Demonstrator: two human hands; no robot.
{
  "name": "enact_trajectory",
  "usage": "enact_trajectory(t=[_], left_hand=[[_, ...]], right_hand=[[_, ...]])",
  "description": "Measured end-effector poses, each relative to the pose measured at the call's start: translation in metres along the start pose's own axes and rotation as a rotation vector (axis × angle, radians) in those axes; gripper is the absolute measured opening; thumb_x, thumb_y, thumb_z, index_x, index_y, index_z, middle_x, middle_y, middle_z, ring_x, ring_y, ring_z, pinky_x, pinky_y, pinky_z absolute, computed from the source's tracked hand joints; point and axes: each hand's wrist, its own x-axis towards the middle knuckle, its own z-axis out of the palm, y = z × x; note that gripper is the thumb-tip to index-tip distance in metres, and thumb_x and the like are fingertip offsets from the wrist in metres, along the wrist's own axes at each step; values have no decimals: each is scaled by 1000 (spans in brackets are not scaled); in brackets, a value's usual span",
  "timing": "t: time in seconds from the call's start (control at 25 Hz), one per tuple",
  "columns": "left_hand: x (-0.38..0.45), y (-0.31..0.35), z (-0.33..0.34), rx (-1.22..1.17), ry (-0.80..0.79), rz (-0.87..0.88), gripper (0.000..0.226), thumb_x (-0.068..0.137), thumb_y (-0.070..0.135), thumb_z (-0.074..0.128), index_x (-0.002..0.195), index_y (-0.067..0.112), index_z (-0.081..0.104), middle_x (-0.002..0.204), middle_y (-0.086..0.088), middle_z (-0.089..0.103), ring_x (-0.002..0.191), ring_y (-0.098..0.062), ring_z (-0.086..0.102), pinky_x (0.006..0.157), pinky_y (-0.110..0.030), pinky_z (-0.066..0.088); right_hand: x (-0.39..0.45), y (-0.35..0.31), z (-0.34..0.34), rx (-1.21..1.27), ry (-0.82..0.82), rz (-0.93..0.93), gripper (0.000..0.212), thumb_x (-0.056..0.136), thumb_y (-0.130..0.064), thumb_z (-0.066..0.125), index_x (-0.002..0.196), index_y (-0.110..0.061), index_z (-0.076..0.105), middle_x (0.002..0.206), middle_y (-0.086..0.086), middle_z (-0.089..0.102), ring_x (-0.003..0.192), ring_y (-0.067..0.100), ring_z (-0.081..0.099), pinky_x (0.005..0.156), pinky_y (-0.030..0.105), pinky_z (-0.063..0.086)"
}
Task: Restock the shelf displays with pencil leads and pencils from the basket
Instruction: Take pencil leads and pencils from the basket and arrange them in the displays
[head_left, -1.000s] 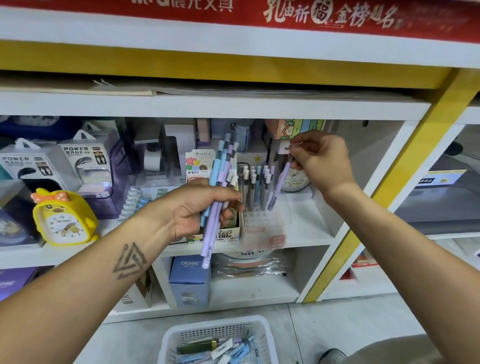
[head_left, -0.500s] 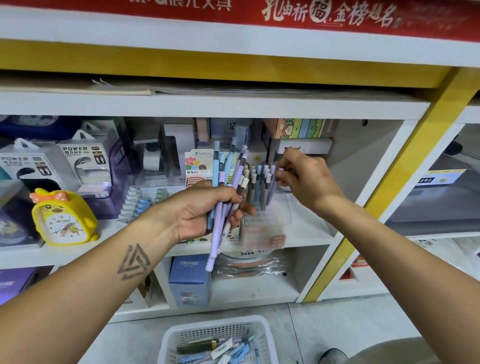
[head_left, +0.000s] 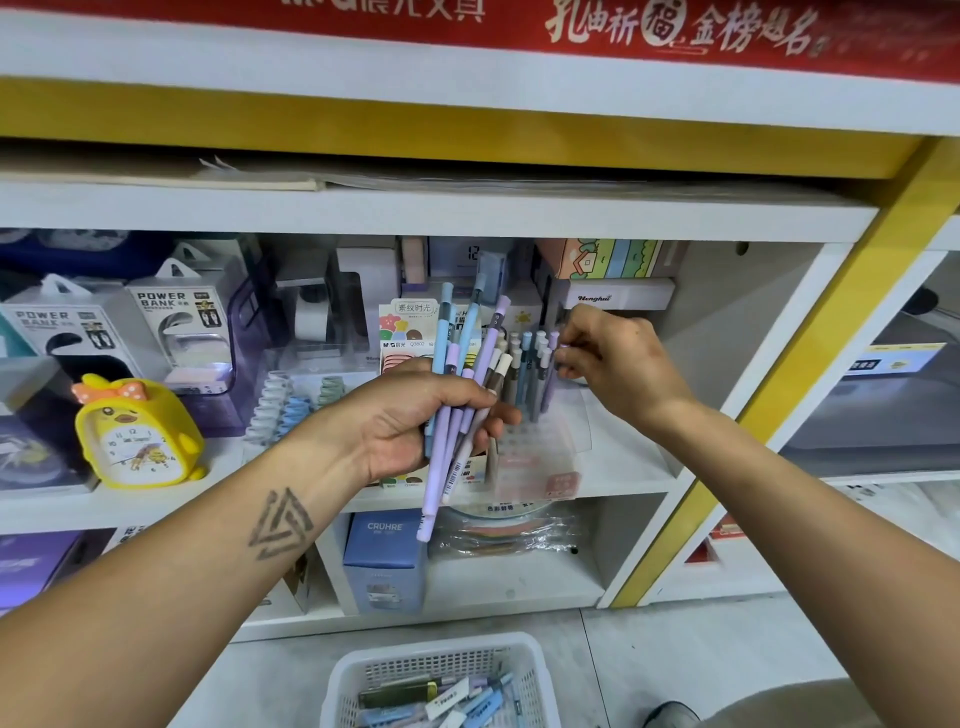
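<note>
Head view looked down on a white shelf unit with both forearms reaching in. Left hand was curled round a bundle of pencils, gripping them near mid-length; their capped ends fanned upward above the knuckles while the lower ends stuck out below the palm, a lilac one reaching lowest. Blue, lilac and brownish barrels were mixed in the bunch. Just right of that bundle stood a clear display holder on the middle shelf, with several pencils standing upright in its back rows. Right hand hovered at the holder's right side, fingers bent and drawn together at the top of a lilac pencil that stood slightly tilted in the holder; it appeared to pinch the pencil's upper end, though the fingertips were partly hidden behind the hand. The 2 hands were near each other but apart. On the floor below, between the forearms, sat a white basket holding more pencils and small packs. Further left on the middle shelf stood a yellow duck alarm clock and, behind it, power bank boxes.
</note>
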Motion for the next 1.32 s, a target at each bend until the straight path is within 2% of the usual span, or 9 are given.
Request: enact_trajectory(t=[0.16, 0.24, 0.36, 0.48, 0.64, 0.76, 1.0, 1.16, 1.32], left_hand=[[-1, 0, -1, -7, -10, 5, 15, 87, -6, 61, 102, -3, 60, 95, -30, 71, 68, -29, 70, 61, -31, 58], [-2, -1, 0, 2, -26, 6, 15, 87, -6, 61, 102, -3, 61, 95, -30, 71, 68, -29, 70, 60, -30, 58], [-3, -1, 0, 26, -47, -4, 18, 86, -5, 63, 104, -5, 64, 94, -28, 72, 69, -28, 70, 58, -29, 58], [-4, -2, 2, 39, -80, -21, 27, 84, -4, 65, 111, -6, 63, 95, -27, 72, 71, -28, 70, 58, -29, 57], [-5, -3, 2, 57, -123, -59, 32, 84, -1, 66, 116, -6, 63, 98, -27, 71, 72, -27, 70, 58, -28, 56], [-6, -2, 0, 36, -141, -70, 35, 79, 0, 68, 114, -2, 63, 102, -29, 70, 71, -25, 69, 57, -28, 56], [-9, 7, -11, 11, -63, -60, 22, 81, -4, 63, 104, -3, 60, 99, -33, 69, 68, -28, 68, 57, -27, 56], [-10, 14, -21, -50, 25, -19, 13, 86, -4, 60, 99, -3, 62, 101, -30, 70, 71, -26, 71, 62, -29, 60], [-8, 14, -21, -76, 88, 9, 15, 79, -1, 66, 93, -2, 69, 87, -21, 73, 72, -26, 73, 61, -28, 60]], right_hand=[[3, 4, 1, -273, -44, -68, 14, 96, -13, 62, 101, -11, 76, 91, 6, 68, 83, 25, 63, 75, 37, 52], [6, 1, 1, -296, -62, -33, 22, 98, -18, 60, 115, -13, 74, 100, 7, 65, 87, 23, 59, 77, 34, 48], [10, -16, -1, 135, 23, 167, 21, 97, -29, 63, 109, -14, 72, 86, 4, 74, 69, 15, 61, 65, 25, 49], [12, -32, -2, 572, -25, 397, 25, 94, -38, 67, 91, -13, 69, 70, 2, 72, 50, 13, 54, 46, 23, 40], [12, -39, 0, 937, -67, 457, 8, 96, -10, 65, 97, -4, 69, 70, 4, 70, 56, 13, 60, 50, 21, 47], [15, -36, -1, 1012, 30, 444, 8, 96, 2, 60, 99, 3, 66, 76, 13, 70, 58, 13, 63, 59, 19, 54], [20, -25, -16, 786, 349, 371, 14, 95, -1, 64, 105, 8, 58, 79, 22, 69, 59, 22, 62, 61, 29, 56], [13, -24, -18, 460, 191, 202, 12, 93, -3, 67, 101, 2, 60, 80, 22, 71, 59, 24, 65, 66, 39, 60], [7, -23, -13, 176, 93, 102, 6, 91, -9, 71, 93, -7, 66, 78, 11, 72, 69, 23, 71, 75, 46, 60]])
